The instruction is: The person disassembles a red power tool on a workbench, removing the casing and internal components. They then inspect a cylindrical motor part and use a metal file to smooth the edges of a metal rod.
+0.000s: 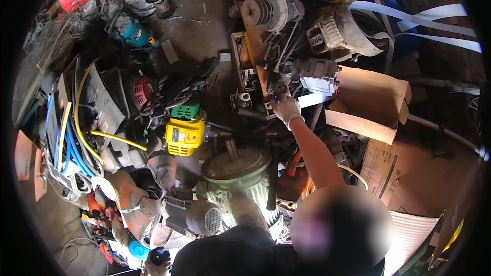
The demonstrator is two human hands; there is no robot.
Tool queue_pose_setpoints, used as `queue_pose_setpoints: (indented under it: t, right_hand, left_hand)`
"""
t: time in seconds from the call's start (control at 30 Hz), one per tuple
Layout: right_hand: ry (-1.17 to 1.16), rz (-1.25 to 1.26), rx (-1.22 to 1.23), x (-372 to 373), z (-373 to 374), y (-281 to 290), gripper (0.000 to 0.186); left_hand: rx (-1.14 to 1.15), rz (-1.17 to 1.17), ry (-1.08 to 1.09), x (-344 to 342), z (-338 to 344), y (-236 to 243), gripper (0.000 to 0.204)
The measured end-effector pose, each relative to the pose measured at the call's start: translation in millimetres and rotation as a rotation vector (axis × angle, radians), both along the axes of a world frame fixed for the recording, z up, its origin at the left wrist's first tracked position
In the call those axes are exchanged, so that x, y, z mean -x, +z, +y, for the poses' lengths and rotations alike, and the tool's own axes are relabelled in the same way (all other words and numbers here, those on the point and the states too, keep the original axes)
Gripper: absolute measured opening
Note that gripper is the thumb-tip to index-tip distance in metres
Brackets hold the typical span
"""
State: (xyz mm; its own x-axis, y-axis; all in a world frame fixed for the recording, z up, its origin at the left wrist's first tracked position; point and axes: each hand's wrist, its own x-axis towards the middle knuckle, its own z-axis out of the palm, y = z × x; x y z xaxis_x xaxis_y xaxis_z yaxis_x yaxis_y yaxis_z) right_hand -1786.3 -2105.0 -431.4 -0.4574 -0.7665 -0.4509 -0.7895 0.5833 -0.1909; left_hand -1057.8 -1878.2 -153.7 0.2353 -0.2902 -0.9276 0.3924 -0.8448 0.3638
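The right hand (pixel 288 110) is at a metal part (pixel 282 89), finger grip unclear. The left hand (pixel 156 265) grips a black object (pixel 159 255). Work seems under way; what remains is unclear.

On my feed I'm seeing a dusty grey-brown floor (pixel 197 30) stretching across the upper centre and showing again at lower left, while bright white light (pixel 280 230) is glaring near the bottom centre of the frame.
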Motion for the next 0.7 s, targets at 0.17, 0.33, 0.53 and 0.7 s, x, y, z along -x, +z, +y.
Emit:
queue_pose_setpoints:
  t: [0.17, 0.33, 0.53, 0.7]
  right_hand:
    - [0.368, -0.015, -0.102, -15.4, -20.1, 14.5, 0.037]
    - [0.285, -0.074, -0.135, -28.0, -16.7, -33.5, 0.031]
    - [0.246, -0.056, 0.014, -38.6, -23.5, -62.8, 0.027]
    - [0.552, 0.365, 0.093, -6.7, -129.1, -17.4, 0.046]
  left_hand:
    - [0.019, -0.635, -1.096, 92.9, -32.0, 47.4, 0.032]
    - [0.024, -0.528, -0.792, 116.6, -40.3, 51.5, 0.029]
    - [-0.022, -0.489, -0.814, 120.6, -40.2, 51.0, 0.034]
    - [-0.051, -0.528, -0.773, 127.1, -33.0, 58.2, 0.032]
